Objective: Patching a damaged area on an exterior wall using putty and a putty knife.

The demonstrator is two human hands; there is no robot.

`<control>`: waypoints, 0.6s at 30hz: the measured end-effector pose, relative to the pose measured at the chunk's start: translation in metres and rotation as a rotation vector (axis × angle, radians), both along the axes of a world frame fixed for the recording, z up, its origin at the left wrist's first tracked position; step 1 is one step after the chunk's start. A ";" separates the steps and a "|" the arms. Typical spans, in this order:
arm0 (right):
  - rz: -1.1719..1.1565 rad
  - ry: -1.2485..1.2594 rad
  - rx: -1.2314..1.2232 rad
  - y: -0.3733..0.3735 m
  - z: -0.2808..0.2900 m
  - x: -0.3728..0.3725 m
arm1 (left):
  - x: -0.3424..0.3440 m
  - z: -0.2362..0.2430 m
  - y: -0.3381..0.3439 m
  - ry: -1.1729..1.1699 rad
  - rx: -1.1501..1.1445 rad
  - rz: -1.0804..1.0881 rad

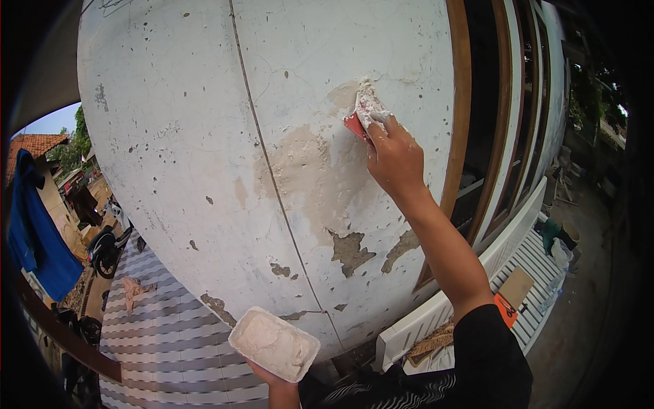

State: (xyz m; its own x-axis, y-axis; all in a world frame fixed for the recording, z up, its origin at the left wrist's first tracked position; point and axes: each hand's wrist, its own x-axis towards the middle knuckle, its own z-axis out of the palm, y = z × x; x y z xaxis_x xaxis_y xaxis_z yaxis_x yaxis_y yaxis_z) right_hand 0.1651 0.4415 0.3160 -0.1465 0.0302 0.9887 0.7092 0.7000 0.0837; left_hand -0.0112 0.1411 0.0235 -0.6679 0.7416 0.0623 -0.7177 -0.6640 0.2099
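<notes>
My right hand is raised against the white wall, its fingers closed round a red putty scraper. White putty is smeared over the scraper's face and my fingers. Its edge lies at or very near the wall, beside a small beige damp-looking patch. Lower down, a larger beige filled patch spreads across the wall. Beneath it the paint has flaked off in a grey bare spot. Low in front of me, my left hand grips a white rectangular tub of putty from underneath; most of its fingers are hidden.
A thin cable runs down the wall. To the right stand brown window frames and a white slatted bench with an orange item. Blue cloth hangs at left, above tiled floor and near a motorbike.
</notes>
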 end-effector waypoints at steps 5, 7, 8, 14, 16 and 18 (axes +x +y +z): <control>0.051 -0.056 0.010 -0.010 -0.006 0.004 | 0.003 0.004 0.001 -0.005 -0.016 0.007; 0.072 -0.047 0.056 -0.016 -0.004 0.012 | 0.004 0.006 0.001 -0.005 -0.008 -0.003; 0.070 -0.045 0.057 -0.016 -0.002 0.017 | 0.005 0.007 0.001 -0.007 -0.002 -0.013; 0.059 0.164 0.078 0.003 0.024 0.037 | 0.003 0.005 0.002 -0.020 0.004 0.006; 0.081 0.148 0.044 0.013 0.025 0.032 | 0.002 0.005 0.003 0.003 0.002 0.001; 0.102 0.132 0.010 0.017 0.020 0.026 | 0.002 0.005 0.004 0.025 0.000 -0.005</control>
